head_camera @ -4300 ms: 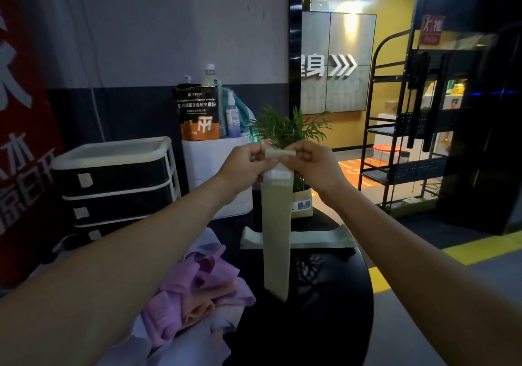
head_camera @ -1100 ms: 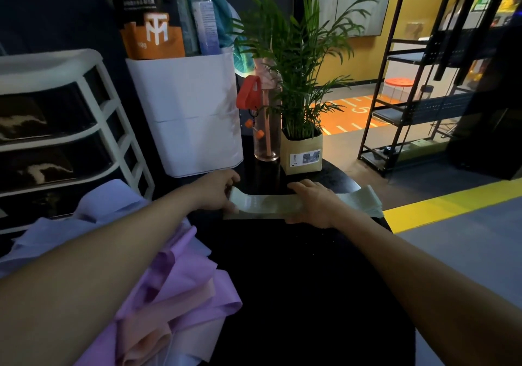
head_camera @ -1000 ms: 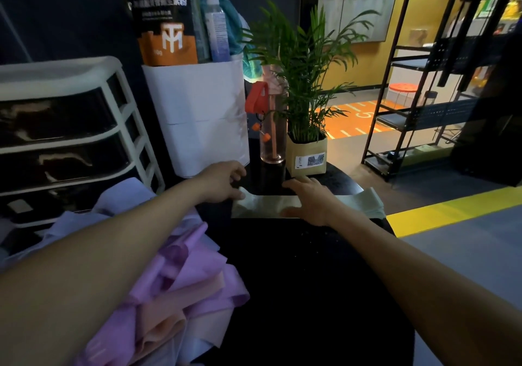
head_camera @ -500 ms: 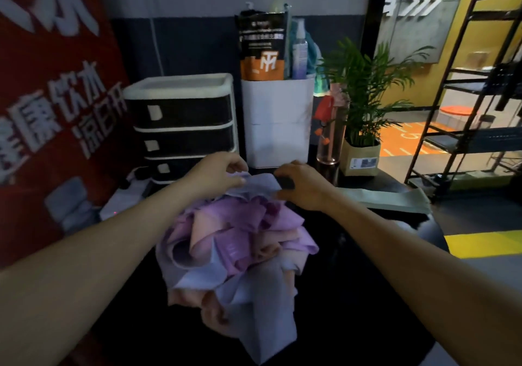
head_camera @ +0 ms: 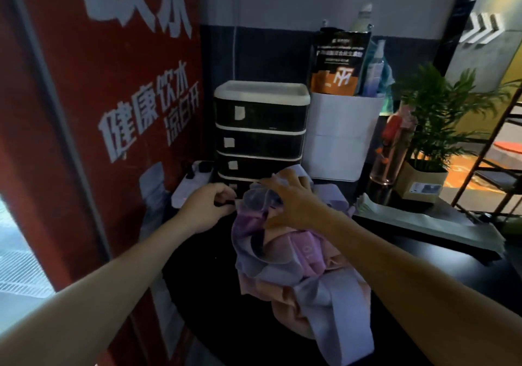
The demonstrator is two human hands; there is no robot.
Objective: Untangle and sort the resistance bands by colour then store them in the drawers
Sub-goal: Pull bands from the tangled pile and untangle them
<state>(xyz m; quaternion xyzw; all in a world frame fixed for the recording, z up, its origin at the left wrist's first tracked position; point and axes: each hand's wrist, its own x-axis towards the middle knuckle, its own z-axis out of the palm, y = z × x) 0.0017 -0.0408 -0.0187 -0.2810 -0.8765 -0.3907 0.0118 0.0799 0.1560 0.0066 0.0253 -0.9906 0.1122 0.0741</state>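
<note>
Left hand point(head_camera: 210, 206) pinches a lavender band's edge; right hand point(head_camera: 293, 204) rests spread on the tangled bands point(head_camera: 296, 264) (pink, purple, lavender). Draw one loop slowly.

We see a heap of bands point(head_camera: 293, 255) in purple, pink and lilac, pale green bands point(head_camera: 423, 224) right, black-and-white drawers point(head_camera: 260, 133) far, a red banner point(head_camera: 99, 111) left.

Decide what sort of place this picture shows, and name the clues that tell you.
Probably a gym or fitness studio. A tangled pile of resistance bands lies on a black table, a pouch of what looks like supplement powder stands behind it, and a red drinking-water banner hangs alongside.
</note>
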